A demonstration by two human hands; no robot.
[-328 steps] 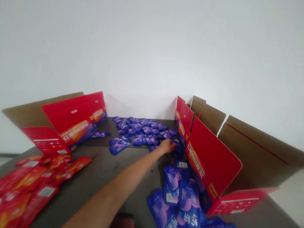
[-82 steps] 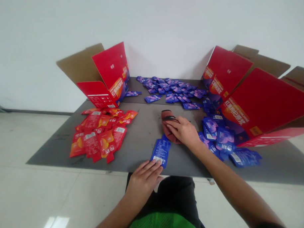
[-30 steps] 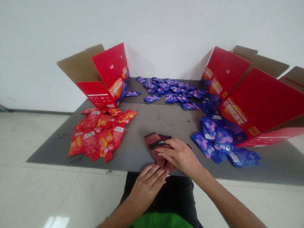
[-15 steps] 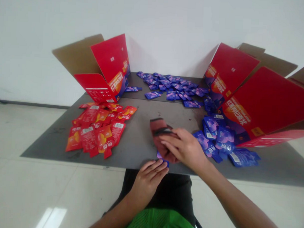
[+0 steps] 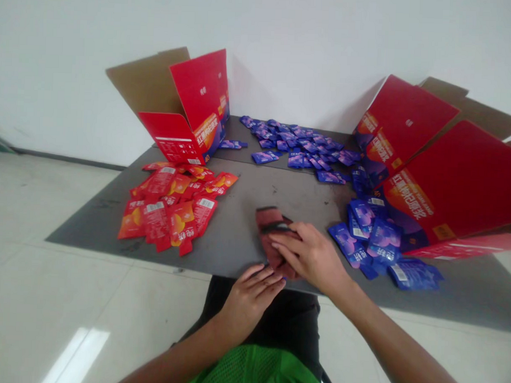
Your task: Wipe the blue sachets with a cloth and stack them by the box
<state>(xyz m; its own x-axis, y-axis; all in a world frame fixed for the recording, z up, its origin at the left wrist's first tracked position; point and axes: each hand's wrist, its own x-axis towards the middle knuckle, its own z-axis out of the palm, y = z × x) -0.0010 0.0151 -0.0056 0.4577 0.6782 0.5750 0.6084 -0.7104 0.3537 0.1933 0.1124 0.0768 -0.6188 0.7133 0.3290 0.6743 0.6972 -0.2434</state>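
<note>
In the head view my right hand (image 5: 316,255) grips a folded reddish-brown cloth (image 5: 273,231) with dark edging. The cloth is pressed down near the front edge of the grey table (image 5: 237,224). My left hand (image 5: 249,300) lies at that edge, fingers close together, holding down a small blue pouch (image 5: 285,278). Most of this pouch is hidden under the cloth and fingers. To the right of my right hand lies a pile of blue pouches (image 5: 379,240). A pile of red pouches (image 5: 171,208) lies on the left.
An open red carton (image 5: 182,136) stands at the back left. Open red cartons (image 5: 444,181) line the right side. Many smaller-looking blue pouches (image 5: 303,143) are scattered along the back, by the white wall (image 5: 294,47).
The cloth and my right hand have shifted slightly toward the table edge, covering more of the blue pouch. My left hand stays on it. The whole view has tilted a little.
</note>
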